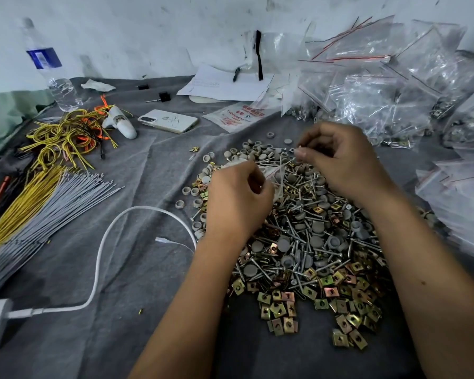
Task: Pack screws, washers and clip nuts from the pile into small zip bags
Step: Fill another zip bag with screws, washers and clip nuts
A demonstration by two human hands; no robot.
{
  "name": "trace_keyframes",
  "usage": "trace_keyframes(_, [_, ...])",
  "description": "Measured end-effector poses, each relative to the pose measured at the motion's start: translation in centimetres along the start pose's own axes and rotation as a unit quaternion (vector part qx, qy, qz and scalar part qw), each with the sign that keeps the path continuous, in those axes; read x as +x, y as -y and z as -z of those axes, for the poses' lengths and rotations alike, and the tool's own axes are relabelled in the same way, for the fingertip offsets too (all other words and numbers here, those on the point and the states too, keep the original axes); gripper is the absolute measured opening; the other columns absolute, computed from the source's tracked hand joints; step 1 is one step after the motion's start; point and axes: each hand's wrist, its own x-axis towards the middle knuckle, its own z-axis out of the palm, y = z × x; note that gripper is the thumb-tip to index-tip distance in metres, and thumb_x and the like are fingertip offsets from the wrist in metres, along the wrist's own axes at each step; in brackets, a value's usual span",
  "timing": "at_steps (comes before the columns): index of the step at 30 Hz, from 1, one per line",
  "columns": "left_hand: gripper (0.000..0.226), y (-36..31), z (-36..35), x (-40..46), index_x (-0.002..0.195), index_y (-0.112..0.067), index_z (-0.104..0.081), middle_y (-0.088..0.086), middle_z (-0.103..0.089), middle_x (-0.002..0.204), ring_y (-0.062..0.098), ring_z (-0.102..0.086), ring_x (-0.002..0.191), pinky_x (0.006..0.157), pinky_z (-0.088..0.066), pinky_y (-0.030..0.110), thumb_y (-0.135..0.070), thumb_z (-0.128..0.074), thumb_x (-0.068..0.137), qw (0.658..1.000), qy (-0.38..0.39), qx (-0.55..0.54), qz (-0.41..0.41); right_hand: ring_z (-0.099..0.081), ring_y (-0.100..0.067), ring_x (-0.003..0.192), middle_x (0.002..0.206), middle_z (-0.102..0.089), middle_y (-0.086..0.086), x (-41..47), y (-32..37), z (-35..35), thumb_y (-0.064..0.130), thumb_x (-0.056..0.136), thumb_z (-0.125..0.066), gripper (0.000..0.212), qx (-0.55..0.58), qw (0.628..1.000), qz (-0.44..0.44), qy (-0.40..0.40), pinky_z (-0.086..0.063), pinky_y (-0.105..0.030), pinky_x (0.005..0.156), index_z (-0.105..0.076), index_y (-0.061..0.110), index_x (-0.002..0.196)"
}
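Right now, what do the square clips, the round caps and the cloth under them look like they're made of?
Square clips: likely plated steel, with a yellowish iridescent metallic sheen. Round caps: matte grey, probably plastic or rubber. Cloth: grey woven fabric, creased and soft-looking.

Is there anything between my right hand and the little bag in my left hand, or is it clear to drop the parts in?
Nothing visible stands between them. The right hand pinches something small just above and right of the clear zip bag held by the left hand, with only open air above the pile between. Whether the bag's mouth is open cannot be told.
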Motion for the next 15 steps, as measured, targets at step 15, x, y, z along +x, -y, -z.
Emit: trace_keyframes(15, [0.012, 1.0, 0.7, 1.2, 0.087, -0.003, -0.075, 0.008, -0.072, 0.069, 0.014, -0.062, 0.054, 0.052, -0.052, 0.026, -0.006, -0.069, 0.097, 0.93, -0.004, -0.337, 0.146, -0.055, 0.019, 0.068, 0.091, -0.074, 0.012, -0.4, 0.9, -2.7, 0.019, 0.088, -0.079, 0.014, -0.207, 0.968, 0.068, 0.123, -0.038, 0.004, 0.067, -0.079, 0.023, 0.101])
